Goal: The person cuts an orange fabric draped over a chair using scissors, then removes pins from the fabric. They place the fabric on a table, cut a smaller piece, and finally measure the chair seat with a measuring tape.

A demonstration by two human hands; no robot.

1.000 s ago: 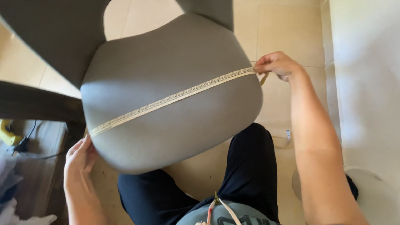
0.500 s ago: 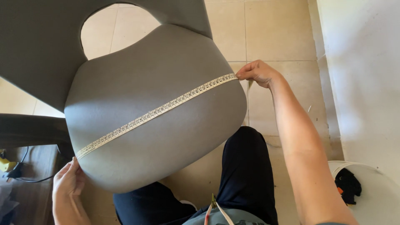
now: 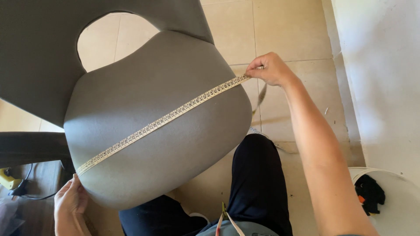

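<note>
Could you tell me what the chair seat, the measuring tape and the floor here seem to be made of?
The chair seat looks like padded grey fabric: matte, softly rounded, no shine. The measuring tape seems to be soft cloth or vinyl, pale yellow with printed marks; it follows the seat's curve and hangs limp past the right hand. The floor appears to be beige ceramic tile, smooth with grout lines.

No packages, labels, signs, screens.

I see a pale measuring tape [image 3: 162, 121] with dark tick marks pulled taut and straight across the grey padded chair seat [image 3: 144, 100], running diagonally from its lower-left edge to its upper-right edge. The tape lies flat on the fabric, its loose end dangling past the right edge.
</note>
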